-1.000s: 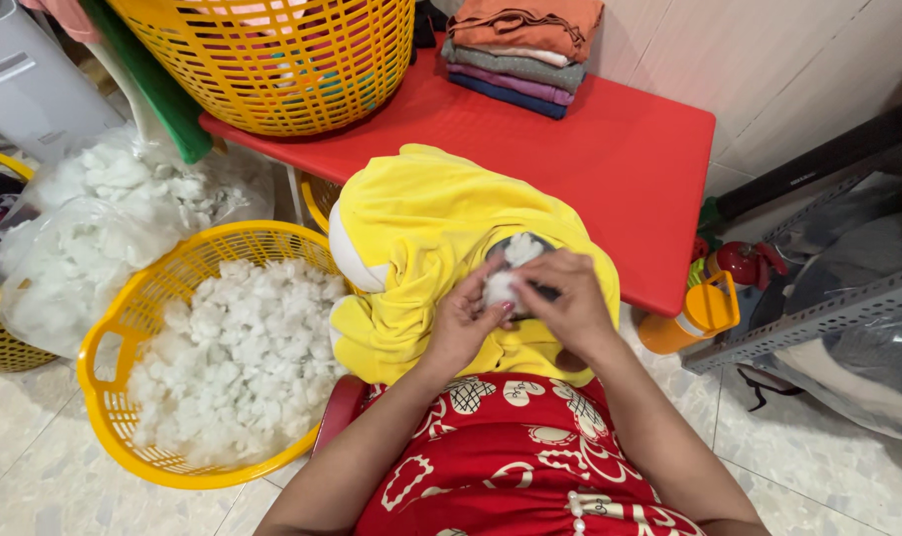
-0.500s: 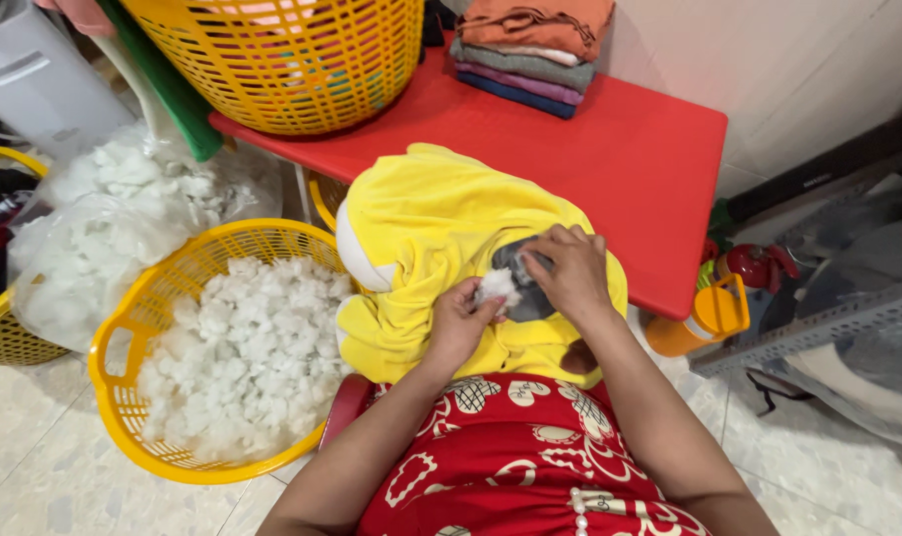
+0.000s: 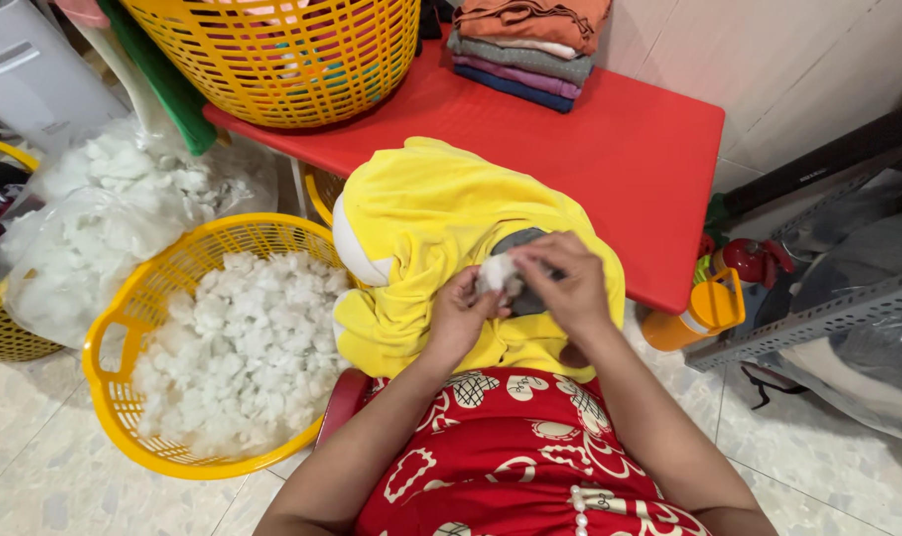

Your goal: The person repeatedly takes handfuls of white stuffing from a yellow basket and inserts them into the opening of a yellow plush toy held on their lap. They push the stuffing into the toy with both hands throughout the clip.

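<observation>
While the yellow plush cover (image 3: pixel 441 258) lies lengthwise toward the red table's (image 3: pixel 649 159) front edge, left hand (image 3: pixel 461 318) and right hand (image 3: pixel 565 283) pinch white stuffing (image 3: pixel 495 271).

Red table (image 3: pixel 620 169) bears yellow basket (image 3: pixel 282 55) and folded clothes (image 3: pixel 525 45).

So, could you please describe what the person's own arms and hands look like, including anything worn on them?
Both arms are bare along their whole visible length: no sleeves show. The left hand and the right hand are bare too, with no gloves, and I can see no rings, bracelets or watch. The only clothing in view is a red garment with a white pattern and small white buttons.
</observation>
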